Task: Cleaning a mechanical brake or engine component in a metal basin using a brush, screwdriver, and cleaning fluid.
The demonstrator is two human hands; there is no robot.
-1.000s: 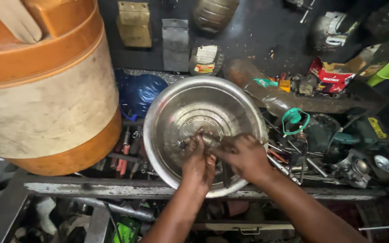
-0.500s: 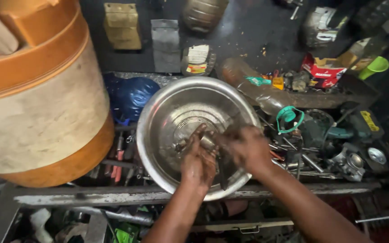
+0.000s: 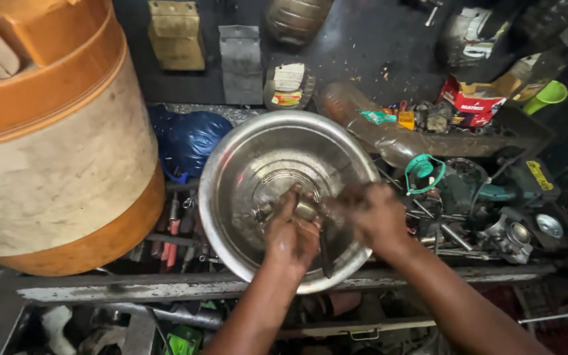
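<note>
The left hand point(image 3: 289, 238) lies inside the steel bowl point(image 3: 244, 158), its fingers curled around a small metal part point(image 3: 305, 209) near the bowl's middle. The right hand point(image 3: 373, 217) comes in from the right and meets the same part, but it is blurred, so whether it grips the part or only steadies it cannot be told. A dark rod point(image 3: 324, 248) runs down from the part between the two wrists.

The bowl sits on a cluttered bench, its near rim over a grey rail point(image 3: 133, 288). Just to its left stands a big orange and cream cooler point(image 3: 54, 151), with a blue bag point(image 3: 189, 139) behind, between cooler and bowl. To the right lie a green ring point(image 3: 424, 172), loose tools and engine bits, a red box point(image 3: 474, 102) and a green cup point(image 3: 547, 95).

The hands look wet, so the part could slip and drop into the bowl, or roll into the clutter. The bowl overhangs the rail and could tip under a hard press.

What the part is stays unclear, since the fingers cover most of it. The cooler's top is cut off, and the shelf below the rail is too dark to read.
</note>
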